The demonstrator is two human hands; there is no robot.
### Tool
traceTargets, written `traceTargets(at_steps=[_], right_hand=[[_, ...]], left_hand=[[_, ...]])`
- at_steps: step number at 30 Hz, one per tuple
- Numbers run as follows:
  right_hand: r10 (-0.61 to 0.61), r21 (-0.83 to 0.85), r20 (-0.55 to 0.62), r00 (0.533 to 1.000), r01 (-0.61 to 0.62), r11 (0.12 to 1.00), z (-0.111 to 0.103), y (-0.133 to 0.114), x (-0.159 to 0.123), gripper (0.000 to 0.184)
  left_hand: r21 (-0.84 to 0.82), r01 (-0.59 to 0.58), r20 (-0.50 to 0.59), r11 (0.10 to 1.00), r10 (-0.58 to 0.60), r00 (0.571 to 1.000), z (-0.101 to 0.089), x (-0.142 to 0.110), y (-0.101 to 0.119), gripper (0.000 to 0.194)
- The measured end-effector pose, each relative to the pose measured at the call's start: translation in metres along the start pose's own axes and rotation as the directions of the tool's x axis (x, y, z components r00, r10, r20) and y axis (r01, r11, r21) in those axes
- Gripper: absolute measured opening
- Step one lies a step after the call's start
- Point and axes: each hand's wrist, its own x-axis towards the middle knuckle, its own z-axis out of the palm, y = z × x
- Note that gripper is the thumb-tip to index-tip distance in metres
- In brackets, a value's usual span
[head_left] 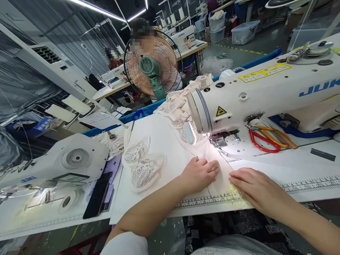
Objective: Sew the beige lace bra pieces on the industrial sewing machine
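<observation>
A sheer cream fabric piece (220,178) lies on the white sewing table (169,142), running up under the needle area of the sewing machine (233,107). My left hand (200,176) rests on its left side with the fingers curled into the cloth. At the right edge of the fabric, my right hand (254,189) holds its fingertips pressed together on the cloth; its thumb is hidden. Left of my left hand lies a cream lace bra piece (145,169) with two cups. More cream lace garments (176,107) are heaped behind the machine head.
Red-handled scissors (263,143) and orange-handled snips (276,135) lie on the machine bed. A ruler strip (311,184) runs along the front edge. To the left are a black phone (98,195) and a second sewing machine (78,157). A large fan (153,64) and a co-worker are beyond.
</observation>
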Motion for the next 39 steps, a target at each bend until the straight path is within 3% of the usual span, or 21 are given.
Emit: traceTargets(at_steps=[5,11,21,35,39], right_hand=[[-0.058,-0.031,-0.076,0.995,0.056,0.998,0.001,-0.002,-0.001,0.028],[-0.075,-0.053,-0.079,0.994,0.071,0.996,0.001,-0.001,0.003,0.028],[-0.057,-0.053,-0.119,0.991,0.051,0.997,0.004,0.007,0.022,0.030],[-0.005,-0.132,-0.021,1.000,0.002,0.991,0.004,0.017,0.049,0.030],[0.014,-0.143,-0.012,1.000,-0.016,0.990,0.005,0.018,0.055,0.032]], left_hand=[[0.003,-0.121,-0.136,0.993,0.121,0.983,0.005,-0.001,0.004,0.031],[-0.152,-0.136,-0.071,0.979,0.126,0.989,0.008,0.002,0.000,0.043],[-0.147,-0.152,-0.127,0.977,0.133,0.983,0.017,0.008,-0.023,0.039],[-0.108,-0.217,-0.267,0.970,0.182,0.946,0.024,0.018,-0.052,0.031],[-0.115,-0.234,-0.261,0.965,0.198,0.945,0.027,0.021,-0.058,0.032]])
